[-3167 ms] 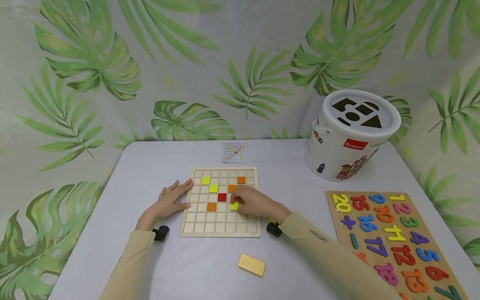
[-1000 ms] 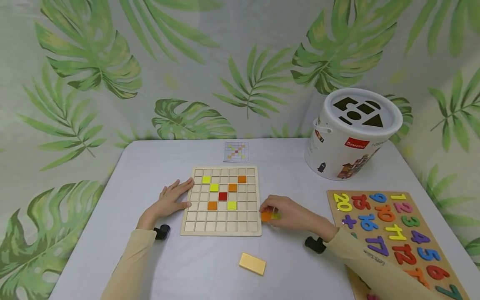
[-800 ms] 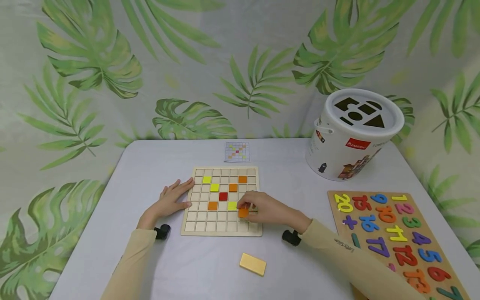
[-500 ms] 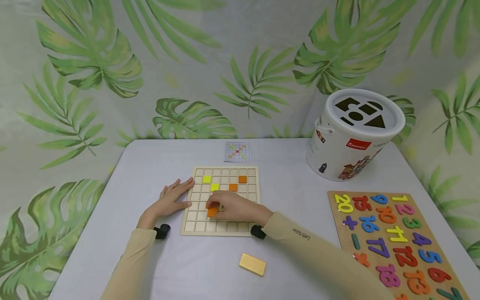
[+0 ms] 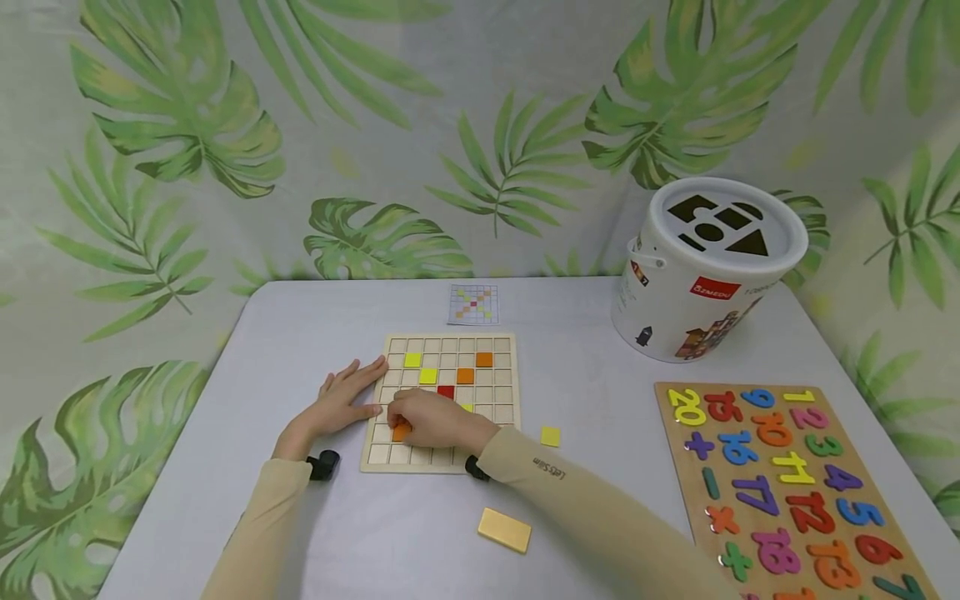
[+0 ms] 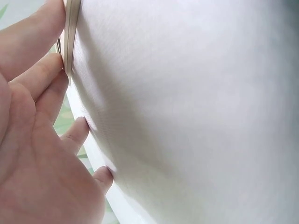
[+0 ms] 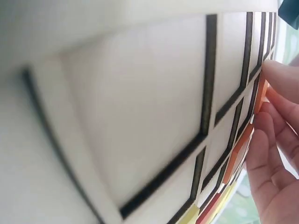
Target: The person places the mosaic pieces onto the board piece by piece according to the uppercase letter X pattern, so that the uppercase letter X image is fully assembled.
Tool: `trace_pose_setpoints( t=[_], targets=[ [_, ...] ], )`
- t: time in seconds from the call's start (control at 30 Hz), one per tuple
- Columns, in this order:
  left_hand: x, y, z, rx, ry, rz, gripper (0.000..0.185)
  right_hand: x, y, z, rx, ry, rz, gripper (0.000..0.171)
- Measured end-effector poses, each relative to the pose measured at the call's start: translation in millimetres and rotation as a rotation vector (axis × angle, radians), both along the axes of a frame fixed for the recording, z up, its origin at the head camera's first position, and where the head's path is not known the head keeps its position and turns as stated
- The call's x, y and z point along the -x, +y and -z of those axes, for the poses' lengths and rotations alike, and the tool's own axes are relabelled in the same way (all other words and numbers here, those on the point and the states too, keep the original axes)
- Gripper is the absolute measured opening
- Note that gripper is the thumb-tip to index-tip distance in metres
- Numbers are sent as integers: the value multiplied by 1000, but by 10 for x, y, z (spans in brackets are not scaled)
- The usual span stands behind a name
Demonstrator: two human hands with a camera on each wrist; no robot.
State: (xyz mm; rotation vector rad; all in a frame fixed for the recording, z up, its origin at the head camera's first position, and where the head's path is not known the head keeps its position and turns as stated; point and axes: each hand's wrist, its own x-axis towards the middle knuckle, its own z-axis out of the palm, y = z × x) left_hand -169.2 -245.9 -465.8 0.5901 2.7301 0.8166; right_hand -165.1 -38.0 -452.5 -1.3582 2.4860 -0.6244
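Tile, orange [image 5: 401,432], is sitting at a cell in the lower-left part of the wooden grid board [image 5: 441,461], w/ the right hand [image 5: 429,419] curling fingertips [image 7: 279,79] round it, prob to seat it square in the recess. Left hand [image 5: 337,402] is lying flat & relaxed, fingers straight against the board's left edge, holding nothing, likely steadying it. Other tiles are filling cells in a diagonal pattern, matching the pattern card [image 5: 473,303] lying beyond the board. A spare yellow tile [image 5: 551,436] is waiting on the tabletop [image 5: 300,333] just right of the board
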Motion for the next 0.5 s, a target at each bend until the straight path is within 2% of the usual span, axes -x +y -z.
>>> trace_pose_setpoints(
  t=[0.1,0.23,0.37,0.5],
  targets=[
    [-7,0,3,6,7,-1,69,-7,20,-9,10,-12,0,18],
    [-11,1,13,2,11,-3,69,-2,203,-73,83,-104,37,18],
    [-15,9,8,6,2,-10,69,32,554,-142,149,-170,94,18],
    [-23,13,1,18,-4,-20,69,63,987,-141,169,-187,157,18]
  ],
)
